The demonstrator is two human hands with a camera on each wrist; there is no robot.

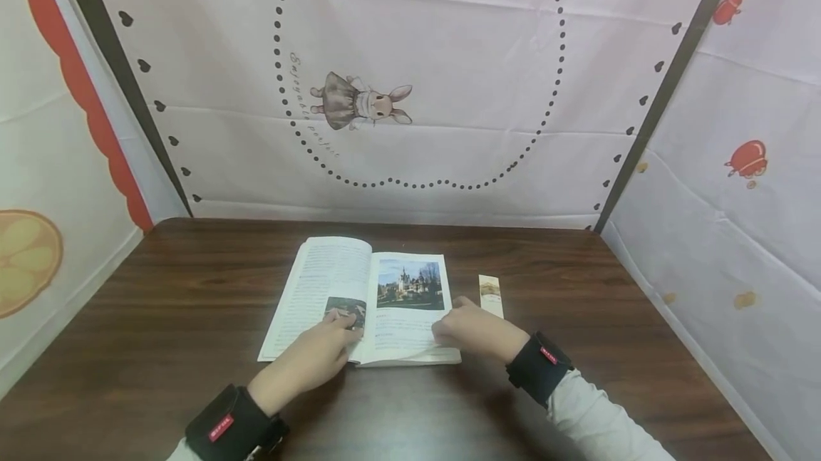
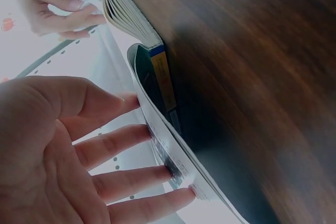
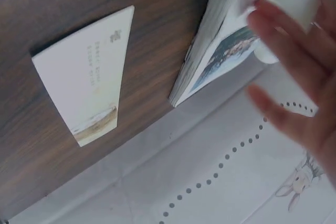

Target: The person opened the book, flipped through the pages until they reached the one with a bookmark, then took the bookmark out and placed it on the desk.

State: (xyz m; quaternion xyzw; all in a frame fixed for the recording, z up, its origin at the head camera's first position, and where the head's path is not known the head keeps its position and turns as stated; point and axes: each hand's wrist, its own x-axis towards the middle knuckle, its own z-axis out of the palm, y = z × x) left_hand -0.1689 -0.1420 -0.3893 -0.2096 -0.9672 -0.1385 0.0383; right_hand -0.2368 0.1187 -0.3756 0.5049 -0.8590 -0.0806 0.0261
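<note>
An open book (image 1: 404, 336) with printed text and photographs lies on the table. My left hand (image 1: 317, 354) rests on its left page near the lower photograph; in the left wrist view, the fingertips of the left hand (image 2: 79, 156) touch the page with the fingers extended. At the right page's outer edge, my right hand (image 1: 474, 329) pinches a page (image 2: 93, 7) between thumb and finger, and that page's lower part curves up. Blur softens the right hand (image 3: 310, 72) in its wrist view. Just beyond that hand, a pale bookmark-like card (image 1: 490, 293) lies flat.
The dark brown wooden table (image 1: 192, 290) extends around the book. White printed cloth (image 1: 449, 90) with a rabbit figure stands behind it, and more patterned cloth (image 1: 725, 233) borders the right side. Both wrists wear black bands.
</note>
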